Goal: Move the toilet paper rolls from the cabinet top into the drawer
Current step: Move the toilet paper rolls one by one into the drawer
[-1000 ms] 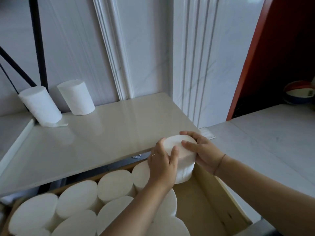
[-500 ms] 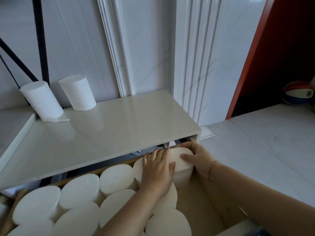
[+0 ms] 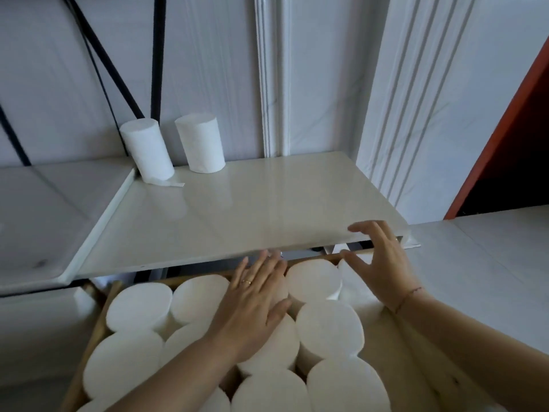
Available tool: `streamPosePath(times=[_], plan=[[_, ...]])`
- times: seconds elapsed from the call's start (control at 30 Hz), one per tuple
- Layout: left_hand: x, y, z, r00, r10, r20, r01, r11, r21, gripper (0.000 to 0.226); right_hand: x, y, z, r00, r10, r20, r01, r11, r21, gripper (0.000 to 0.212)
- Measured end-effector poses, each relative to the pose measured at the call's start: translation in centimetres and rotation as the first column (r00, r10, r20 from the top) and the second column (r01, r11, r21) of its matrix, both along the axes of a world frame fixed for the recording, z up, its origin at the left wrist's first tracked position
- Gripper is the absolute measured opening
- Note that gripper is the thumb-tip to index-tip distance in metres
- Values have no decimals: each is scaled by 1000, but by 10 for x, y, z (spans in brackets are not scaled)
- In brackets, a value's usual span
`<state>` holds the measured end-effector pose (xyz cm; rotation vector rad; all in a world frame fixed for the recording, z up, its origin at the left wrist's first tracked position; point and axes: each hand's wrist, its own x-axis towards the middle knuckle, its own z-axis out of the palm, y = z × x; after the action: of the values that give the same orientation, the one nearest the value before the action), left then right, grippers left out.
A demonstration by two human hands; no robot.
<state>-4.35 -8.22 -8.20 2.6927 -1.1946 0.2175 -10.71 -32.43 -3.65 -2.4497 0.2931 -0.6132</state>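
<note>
Two white toilet paper rolls stand at the back left of the glossy cabinet top point(image 3: 237, 215): a tilted one point(image 3: 147, 151) with a loose tail and an upright one point(image 3: 199, 147). Below, the open wooden drawer point(image 3: 98, 331) holds several upright rolls packed tight, among them the roll just set at its back right point(image 3: 313, 281). My left hand point(image 3: 255, 304) lies flat with straight fingers on the rolls in the drawer's middle. My right hand point(image 3: 378, 260) hovers open with spread fingers above the drawer's back right corner, holding nothing.
A lower white surface point(image 3: 44, 218) adjoins the cabinet on the left, with black metal rods point(image 3: 118, 69) rising behind it. White panelled wall behind. A pale floor point(image 3: 490, 263) and a red door frame point(image 3: 511, 126) are on the right.
Both hands lowered a roll into the drawer's back right corner and let it go. The left hand now lies flat on the rolls; the right has lifted off, open.
</note>
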Motion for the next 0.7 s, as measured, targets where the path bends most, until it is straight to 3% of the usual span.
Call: streamPosePath(times=[0.13,0.33,0.53,0.7], plan=[[35,45,16,988,149,32,-148,988,-42,61,45,48,24,994,98,57,-105,984,141,40],[99,87,42,955,291,-55,-296,950,-102,71,147,119,43,971,230,70,-240,942,237,56],[152,92,49,946,269,-180,-276,961,-15,80,255,139,44,969,240,64,-247,904,348,79],[181,87,37,948,247,-202,-238,969,69,71,328,138,38,973,228,46,-228,894,386,94]])
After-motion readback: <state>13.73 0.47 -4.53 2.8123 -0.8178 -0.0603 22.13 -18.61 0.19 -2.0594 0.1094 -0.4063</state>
